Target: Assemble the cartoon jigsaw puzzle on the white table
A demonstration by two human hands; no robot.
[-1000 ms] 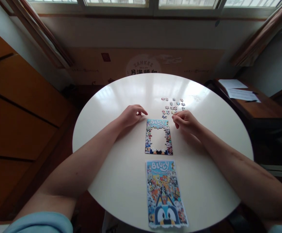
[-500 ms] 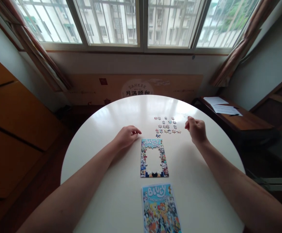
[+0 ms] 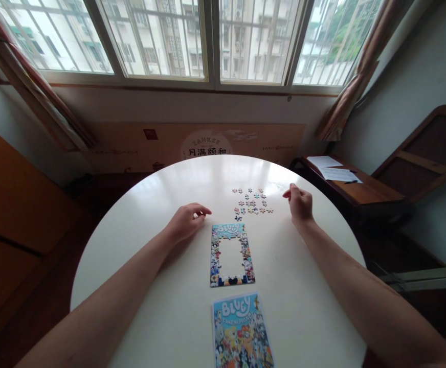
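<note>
My left hand rests on the white round table, fingers loosely stretched and nothing visible in them. Just below its fingertips lies a puzzle frame, an assembled border with a bare rectangular middle. To the right of those fingertips, several loose jigsaw pieces are spread in uneven rows. My right hand is at the right of the pieces, fingers curled in, apart from the pieces. No object shows in it. Nearest me lies a colourful Bluey picture sheet, partly cut off by the view's lower edge.
A brown side table with white papers and a dark pen stands beyond the round table's right edge. A wide printed board leans below the windows. An orange-brown cabinet stands at the left.
The whole view has shifted, so the table and everything on it appear farther left. My right hand has moved slightly away from me. My left hand stays in place beside the puzzle frame.
</note>
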